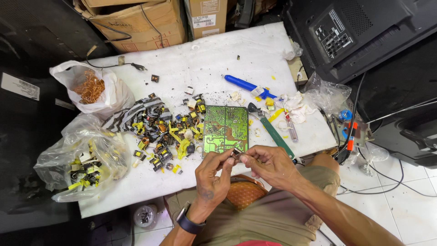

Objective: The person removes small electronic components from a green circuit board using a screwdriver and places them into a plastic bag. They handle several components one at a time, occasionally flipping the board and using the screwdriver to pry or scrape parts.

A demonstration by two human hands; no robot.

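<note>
Two clear plastic bags sit at the left end of the white counter (236,50): the far bag (98,86) holds a tangle of copper wire (91,87), and the near bag (82,157) holds small black and yellow parts. Just right of them a heap of small black transformers with yellow tape (166,134) spreads over a striped cloth (139,111) toward the middle of the counter. A green circuit board (225,129) lies flat beside the heap, its solder side up, its near edge close to the person's hands. The left hand (214,175), with a dark watch (187,223) on its wrist, and the right hand (268,164) meet over the near edge of the counter, fingertips together. Between them they pinch a small dark component (235,154); each hand's grip is narrow and closed on that piece, thumb and forefingers on either side. The component hangs just above the near edge of the board, clear of the counter. Right of the board a green-handled tool (273,132) lies at a slant, its metal head toward the far side, its handle passing behind the right hand. Farther back lies a blue-handled tool (243,84), and near it a small screwdriver with a clear handle (289,123) beside crumpled white tissue (298,107). Scraps of yellow tape dot this part of the counter. Cardboard boxes (150,20) stand at the far edge, and a large black device (355,32) rises at the far right.
</note>
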